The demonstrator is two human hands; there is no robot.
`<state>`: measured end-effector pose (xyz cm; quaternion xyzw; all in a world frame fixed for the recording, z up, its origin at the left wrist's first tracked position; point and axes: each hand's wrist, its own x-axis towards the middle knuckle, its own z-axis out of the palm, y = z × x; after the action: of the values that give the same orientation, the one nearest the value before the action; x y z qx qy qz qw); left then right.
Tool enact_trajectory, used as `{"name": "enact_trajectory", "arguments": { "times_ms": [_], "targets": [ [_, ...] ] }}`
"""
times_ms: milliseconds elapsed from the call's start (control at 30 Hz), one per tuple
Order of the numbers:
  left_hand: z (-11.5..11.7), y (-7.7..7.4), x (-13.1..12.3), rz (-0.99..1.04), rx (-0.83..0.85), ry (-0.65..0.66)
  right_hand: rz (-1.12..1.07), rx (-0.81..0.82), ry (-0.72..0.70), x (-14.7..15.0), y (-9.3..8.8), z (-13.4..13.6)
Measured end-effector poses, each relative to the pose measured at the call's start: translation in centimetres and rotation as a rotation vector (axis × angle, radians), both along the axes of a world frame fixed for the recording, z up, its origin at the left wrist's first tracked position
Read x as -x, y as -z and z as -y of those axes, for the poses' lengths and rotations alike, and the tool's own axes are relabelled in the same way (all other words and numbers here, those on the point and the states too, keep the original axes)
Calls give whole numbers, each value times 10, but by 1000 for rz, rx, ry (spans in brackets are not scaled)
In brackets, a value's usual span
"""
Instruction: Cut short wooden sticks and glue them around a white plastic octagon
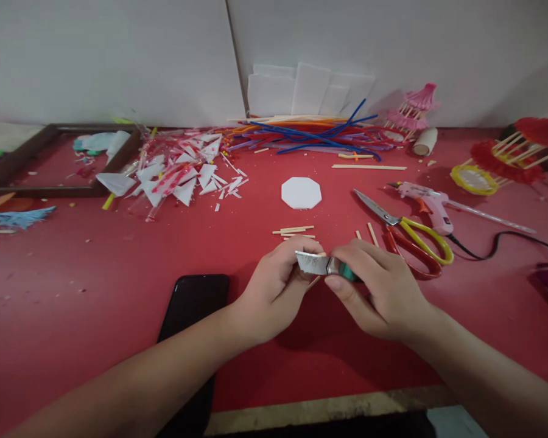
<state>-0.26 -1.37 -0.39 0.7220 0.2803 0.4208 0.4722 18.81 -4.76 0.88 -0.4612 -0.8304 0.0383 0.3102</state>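
Craft workspace: glue gun, scissors, pipe cleaners, paper scraps.

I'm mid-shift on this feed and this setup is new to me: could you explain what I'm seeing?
No machine here: these are a person's bare hands, seen by a head-worn camera looking forward and down. The right hand grips a green-handled knife; the left hand holds a thin stick by its blade. On the red table, a white octagon lies ahead, with short sticks nearer. To the right are scissors and a glue gun; to the left, a phone. Pipe cleaners lie behind.
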Motion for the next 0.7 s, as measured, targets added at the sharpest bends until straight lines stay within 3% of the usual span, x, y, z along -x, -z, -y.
{"name": "enact_trajectory", "arguments": {
  "times_ms": [700],
  "targets": [
    [2, 0, 1, -1, 10, -2, -42, 39, -2, -1, -2, 2]
  ]
}}
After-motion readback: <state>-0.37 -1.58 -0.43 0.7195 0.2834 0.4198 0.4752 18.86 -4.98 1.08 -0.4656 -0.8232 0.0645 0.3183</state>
